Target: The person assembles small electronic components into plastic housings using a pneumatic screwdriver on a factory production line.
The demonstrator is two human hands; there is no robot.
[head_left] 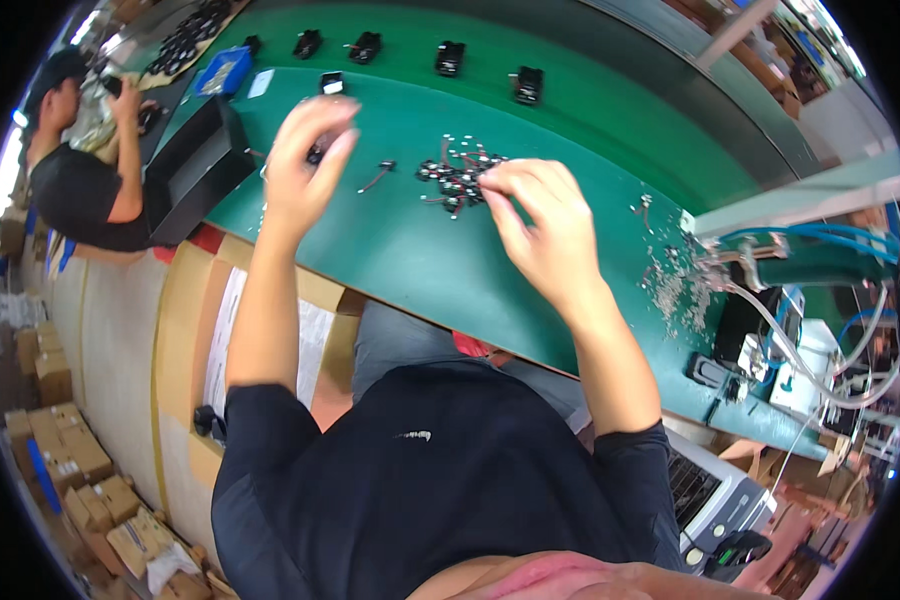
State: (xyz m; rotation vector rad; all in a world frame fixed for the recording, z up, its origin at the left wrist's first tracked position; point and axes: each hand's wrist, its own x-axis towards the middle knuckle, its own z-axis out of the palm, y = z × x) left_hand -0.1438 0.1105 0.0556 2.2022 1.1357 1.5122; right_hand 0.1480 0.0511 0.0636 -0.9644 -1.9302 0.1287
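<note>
My right hand [550, 225] is at the right edge of a pile of small black parts with thin wires and white connectors [458, 178]. Its thumb and forefinger are pinched together, and whatever lies between their tips is hidden. Further left, my left hand [305, 165] hovers over the green table [400, 250], slightly blurred, its curved fingers and thumb apart. Something small and dark shows beside its palm, partly covered. Between the hands lies a single small black part with a dark red wire [378, 175].
Several black devices, one of them a black block [528, 86], stand along the back. At left are a black tray [200, 170], a blue bin [225, 72] and a co-worker [90, 170]. Small pale scraps [680, 290] lie at right near a fixture with hoses [760, 255].
</note>
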